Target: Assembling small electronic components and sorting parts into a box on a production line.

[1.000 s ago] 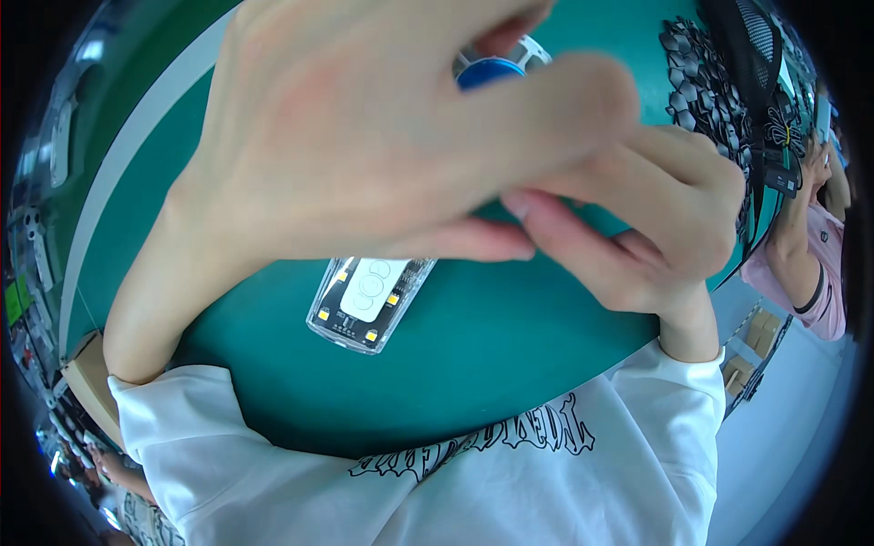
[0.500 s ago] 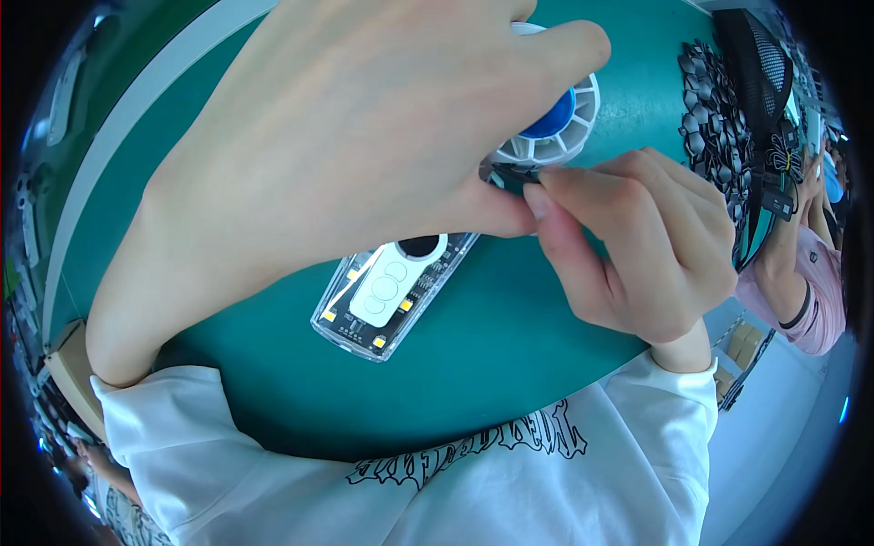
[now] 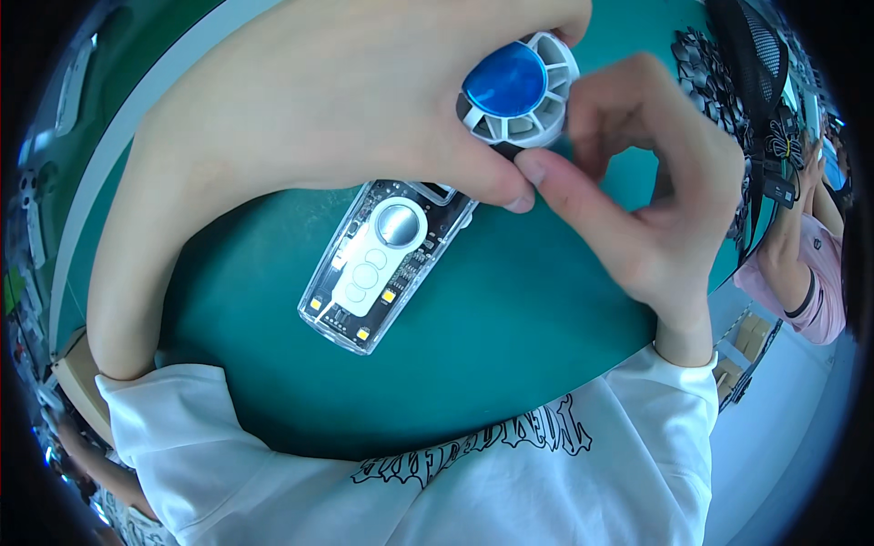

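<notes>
My left hand [image 3: 382, 100] is wrapped round a round white spoked head [image 3: 560, 77] with a shiny blue dome in its centre. Below the palm lies a clear-cased electronic device [image 3: 375, 259] with a white button panel, a round silver knob and small yellow squares on a dark board. Its upper end is hidden under my left hand, so I cannot tell whether it joins the head. My right hand [image 3: 655, 182] is curled, its thumb tip against the head's dark lower edge beside my left thumb. The right index finger is blurred, and what these fingers pinch is hidden.
The green tabletop [image 3: 437, 364] has a pale curved edge [image 3: 100, 173] on the left. At the far right lie a heap of black parts [image 3: 706, 82], a black mesh item [image 3: 765, 55] and a coiled cable [image 3: 785, 146]. A person in a pink top [image 3: 810, 282] is beyond.
The spoked head has tilted, and its blue dome now shows more. My right hand has moved up and its fingers have shifted. The silver knob has come into view from under my left hand.
</notes>
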The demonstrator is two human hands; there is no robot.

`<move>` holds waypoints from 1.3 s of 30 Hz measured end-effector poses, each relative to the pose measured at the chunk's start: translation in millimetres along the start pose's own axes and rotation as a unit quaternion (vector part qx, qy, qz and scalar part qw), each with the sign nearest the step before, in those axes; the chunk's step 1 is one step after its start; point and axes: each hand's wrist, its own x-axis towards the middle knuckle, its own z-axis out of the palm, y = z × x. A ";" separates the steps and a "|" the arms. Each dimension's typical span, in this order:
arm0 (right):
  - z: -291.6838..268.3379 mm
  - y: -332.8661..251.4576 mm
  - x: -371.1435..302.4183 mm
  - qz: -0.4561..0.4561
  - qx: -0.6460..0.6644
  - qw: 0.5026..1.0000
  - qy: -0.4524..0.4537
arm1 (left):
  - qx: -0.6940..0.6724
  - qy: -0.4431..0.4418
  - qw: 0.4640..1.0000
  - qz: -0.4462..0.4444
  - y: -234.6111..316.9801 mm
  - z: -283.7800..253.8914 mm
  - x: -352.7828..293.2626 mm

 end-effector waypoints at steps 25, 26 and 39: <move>-2.6 17.2 0.3 -0.032 -0.019 0.997 -0.063 | -0.032 0.080 0.994 -0.071 -14.5 36.5 7.5; -12.4 17.9 -1.6 -0.040 -0.027 0.997 -0.055 | -0.036 0.078 0.994 -0.062 -9.5 33.8 10.3; -107.7 67.5 -50.6 0.015 -0.219 0.966 -0.134 | -0.001 0.104 0.991 0.085 4.2 36.1 14.5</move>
